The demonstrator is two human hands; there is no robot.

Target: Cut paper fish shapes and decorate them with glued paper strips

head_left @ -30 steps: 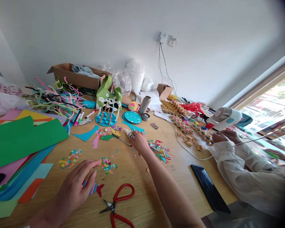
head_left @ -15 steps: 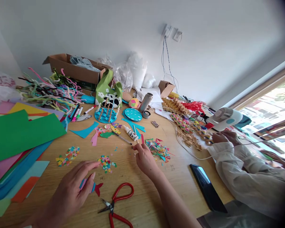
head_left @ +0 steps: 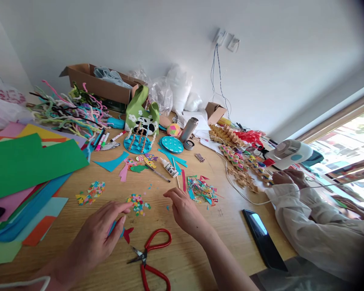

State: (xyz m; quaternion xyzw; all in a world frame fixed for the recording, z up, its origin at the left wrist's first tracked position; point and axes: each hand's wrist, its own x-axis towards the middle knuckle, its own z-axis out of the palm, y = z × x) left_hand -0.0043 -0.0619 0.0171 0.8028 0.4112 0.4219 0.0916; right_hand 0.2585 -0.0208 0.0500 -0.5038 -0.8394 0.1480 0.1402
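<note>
My left hand (head_left: pixel 94 232) hovers over a small blue paper fish with a red tail (head_left: pixel 128 234), its thumb and index finger apart around the fish's body, which is partly hidden. Colourful paper dots (head_left: pixel 138 204) lie just beyond those fingertips. My right hand (head_left: pixel 183 210) is over the table's middle, fingers loosely extended, nothing visible in them. A thin pale stick (head_left: pixel 177 178) lies beyond it beside a white glue bottle (head_left: pixel 169 167). Red-handled scissors (head_left: pixel 144 256) lie spread between my forearms. A dot-covered paper fish (head_left: pixel 92 192) is at the left.
Coloured paper sheets (head_left: pixel 27 169) cover the left side. Paper scraps (head_left: pixel 202 189) lie right of centre, near a black phone (head_left: pixel 263 238). Behind are pipe cleaners (head_left: pixel 69 109), a green panda bag (head_left: pixel 142 117) and a steel flask (head_left: pixel 189 129). Another person's white sleeves (head_left: pixel 303 218) are at the right.
My right hand has come away from the pale stick and moved slightly toward me. My left hand stays over the blue fish. The view has shifted slightly.
</note>
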